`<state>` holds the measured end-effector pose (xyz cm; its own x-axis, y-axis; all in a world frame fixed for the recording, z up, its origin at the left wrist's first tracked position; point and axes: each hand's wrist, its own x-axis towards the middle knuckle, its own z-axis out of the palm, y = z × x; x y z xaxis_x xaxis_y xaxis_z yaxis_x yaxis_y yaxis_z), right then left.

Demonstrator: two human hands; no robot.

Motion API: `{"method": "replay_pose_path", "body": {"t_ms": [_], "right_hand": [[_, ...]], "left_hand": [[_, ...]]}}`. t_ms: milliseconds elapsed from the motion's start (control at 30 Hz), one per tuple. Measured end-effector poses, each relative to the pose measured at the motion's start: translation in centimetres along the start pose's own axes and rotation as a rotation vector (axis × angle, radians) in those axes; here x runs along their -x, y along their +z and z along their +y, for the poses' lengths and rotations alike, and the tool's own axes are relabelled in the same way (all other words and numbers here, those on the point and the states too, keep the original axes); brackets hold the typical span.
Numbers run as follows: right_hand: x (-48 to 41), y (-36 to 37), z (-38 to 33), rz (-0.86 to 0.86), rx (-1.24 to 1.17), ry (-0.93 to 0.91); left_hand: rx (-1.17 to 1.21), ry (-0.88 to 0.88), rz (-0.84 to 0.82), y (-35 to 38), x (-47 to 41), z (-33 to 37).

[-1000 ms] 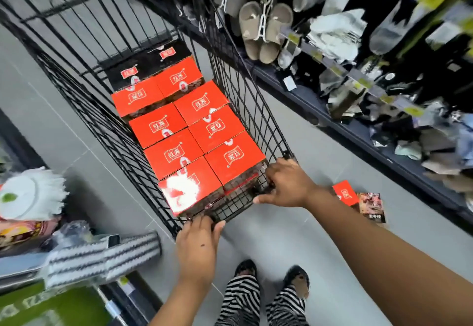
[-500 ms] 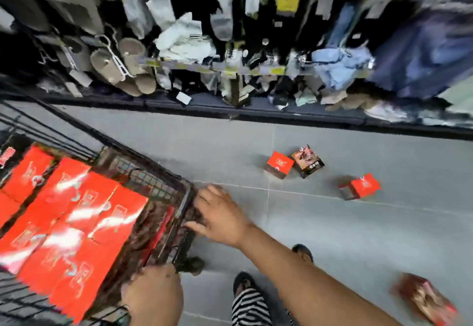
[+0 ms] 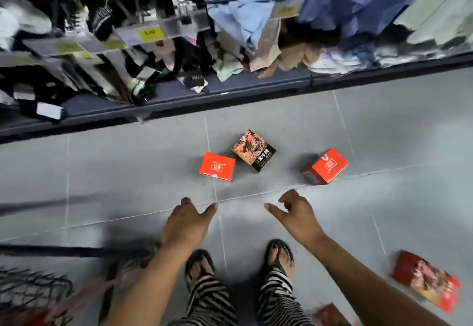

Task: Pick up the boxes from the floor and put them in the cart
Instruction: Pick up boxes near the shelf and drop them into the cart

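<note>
Left hand and right hand are both empty, fingers loose, held out toward three boxes on the floor ahead, more lying off right, so plenty's left to load into the cart bottom-left.

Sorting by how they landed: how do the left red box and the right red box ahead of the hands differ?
The left red box lies flat, red face up; the right red box sits turned, showing a dark side too. The left one is close beside the photo-faced box; the right one lies apart. Both rest on the floor, red with a white logo.
</note>
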<state>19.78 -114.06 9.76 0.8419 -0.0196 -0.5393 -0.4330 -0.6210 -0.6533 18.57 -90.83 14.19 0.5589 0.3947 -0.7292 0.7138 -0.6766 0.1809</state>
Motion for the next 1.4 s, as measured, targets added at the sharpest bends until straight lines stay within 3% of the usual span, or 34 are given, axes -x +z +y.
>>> {"method": "replay_pose_path", "body": {"t_ms": [133,233,333,500,633,733,1033,1233,1400], "right_hand": [[-9.7,3.1,5.3,0.015,0.054,0.062],[-17.0,5.7,7.6,0.060,0.195,-0.012],[-23.1,7.5,9.3,0.113,0.401,-0.130],[-30.8,8.2,9.3,0.130,0.382,-0.177],[-34.1,9.7,8.3,-0.049,0.543,-0.197],[-33.2,10.0,9.4,-0.098,0.456,-0.175],[-29.1,11.8,13.9,0.169,0.215,-0.196],[-23.3,12.8,19.3,0.406,-0.144,-0.287],[-21.9,15.2,21.6,0.442,-0.341,-0.235]], "left_hand": [[0.007,0.036,0.116,6.7,-10.3,0.3],[-0.219,0.443,0.336,10.9,-16.9,-1.2],[-0.372,0.810,0.416,13.2,-23.5,-3.3],[-0.514,1.052,0.526,12.3,-30.5,-2.3],[-0.461,1.046,0.649,12.9,-32.0,-0.7],[-0.492,1.026,0.637,13.0,-31.4,-0.8],[-0.399,0.897,0.605,13.3,-30.7,-1.6],[-0.352,0.843,0.583,13.5,-30.3,-0.7],[-0.301,0.846,0.623,13.8,-30.7,0.1]]}}
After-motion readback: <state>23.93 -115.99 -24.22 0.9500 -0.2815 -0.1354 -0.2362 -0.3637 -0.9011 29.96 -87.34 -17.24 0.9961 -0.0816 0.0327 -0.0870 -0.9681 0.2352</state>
